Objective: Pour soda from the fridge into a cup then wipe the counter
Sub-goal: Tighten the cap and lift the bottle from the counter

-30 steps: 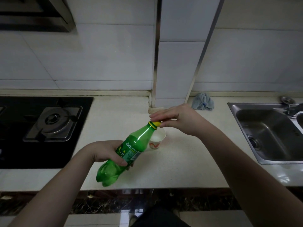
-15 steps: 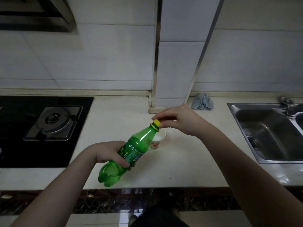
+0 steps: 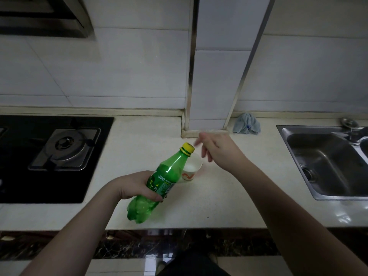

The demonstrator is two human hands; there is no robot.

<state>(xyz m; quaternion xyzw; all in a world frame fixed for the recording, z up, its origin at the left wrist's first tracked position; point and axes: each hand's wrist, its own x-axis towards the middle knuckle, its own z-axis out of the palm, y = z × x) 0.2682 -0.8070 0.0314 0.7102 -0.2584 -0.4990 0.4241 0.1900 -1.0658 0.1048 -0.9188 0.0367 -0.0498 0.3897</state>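
My left hand (image 3: 137,186) grips a green soda bottle (image 3: 159,182) around its label, tilted with the neck pointing up and right. Its yellow cap (image 3: 187,148) sits on the neck. Just behind the bottle a white paper cup (image 3: 191,171) with a red wavy mark stands upright on the pale counter (image 3: 215,200). My right hand (image 3: 218,149) hovers right of the cap, blurred, fingers spread, clear of the cap and holding nothing. A crumpled blue-grey cloth (image 3: 247,126) lies at the back of the counter against the wall.
A black gas hob (image 3: 53,152) fills the counter's left side. A steel sink (image 3: 328,162) with a tap (image 3: 356,132) is sunk in on the right. A tiled pillar (image 3: 209,116) juts out from the wall behind the cup.
My right hand held the yellow cap with its fingertips; it has let go and drawn back to the right. The bottle has stayed tilted in my left hand, cap still on.
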